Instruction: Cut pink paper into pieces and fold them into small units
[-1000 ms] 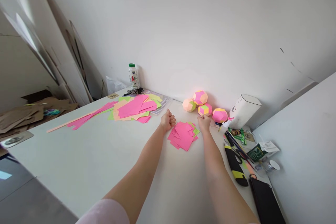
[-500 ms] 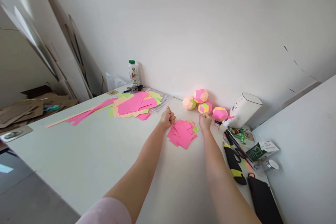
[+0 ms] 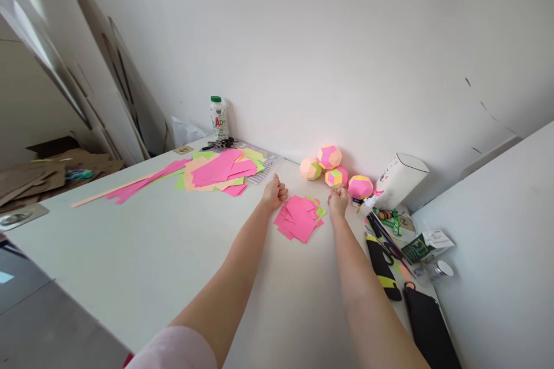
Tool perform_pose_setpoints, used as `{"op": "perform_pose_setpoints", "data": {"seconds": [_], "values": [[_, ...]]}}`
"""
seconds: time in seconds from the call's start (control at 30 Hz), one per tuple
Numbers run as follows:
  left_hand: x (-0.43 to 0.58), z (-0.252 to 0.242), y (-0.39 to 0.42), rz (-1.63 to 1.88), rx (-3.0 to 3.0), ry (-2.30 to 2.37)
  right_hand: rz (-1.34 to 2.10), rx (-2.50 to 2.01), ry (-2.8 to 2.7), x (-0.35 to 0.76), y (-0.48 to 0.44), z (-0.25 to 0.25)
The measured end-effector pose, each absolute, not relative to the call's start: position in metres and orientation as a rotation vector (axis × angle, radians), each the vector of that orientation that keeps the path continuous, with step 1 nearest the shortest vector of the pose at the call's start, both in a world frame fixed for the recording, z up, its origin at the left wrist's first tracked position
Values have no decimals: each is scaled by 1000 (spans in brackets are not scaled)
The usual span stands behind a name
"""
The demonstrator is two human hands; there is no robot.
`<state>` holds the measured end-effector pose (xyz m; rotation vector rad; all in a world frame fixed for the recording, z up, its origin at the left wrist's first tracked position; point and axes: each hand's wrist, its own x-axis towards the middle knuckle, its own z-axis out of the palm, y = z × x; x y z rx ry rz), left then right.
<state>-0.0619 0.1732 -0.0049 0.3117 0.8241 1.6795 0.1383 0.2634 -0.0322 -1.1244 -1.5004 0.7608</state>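
Note:
My left hand is closed in a fist with the thumb on top, and nothing shows in it. Just right of it lies a loose pile of pink paper pieces, with some green ones under its right edge. On the pile's other side my right hand is also curled into a fist, with no object visible in it. Behind the right hand sit several faceted paper balls in pink, peach, yellow and green, against the wall. Both forearms reach forward over the white table.
Larger coloured paper sheets lie at the back left, partly over a clear ruler. Paper strips, keys and a white bottle are nearby. At right stand a white holder, a black-yellow cutter and a black case.
The view has shifted slightly, so the table items appear a little further left. Both fists keep their shape and stay on either side of the paper pile.

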Motion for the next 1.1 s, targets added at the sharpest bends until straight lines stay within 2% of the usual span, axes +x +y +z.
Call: {"op": "perform_pose_setpoints", "data": {"seconds": [0.4,0.7,1.0,1.03,1.1], "values": [[-30,-11,167,1842,499,991,709,-1050,-2283,123,213,-13],[40,-20,128,1765,642,1155,534,-1004,-2424,169,150,-16],[33,-14,68,1462,1142,1175,359,-1123,-2252,221,116,-23],[28,-15,59,1395,1279,1185,334,-1142,-2219,225,111,-24],[23,-19,45,1000,1977,1368,295,-1162,-2177,231,98,-25]]}}
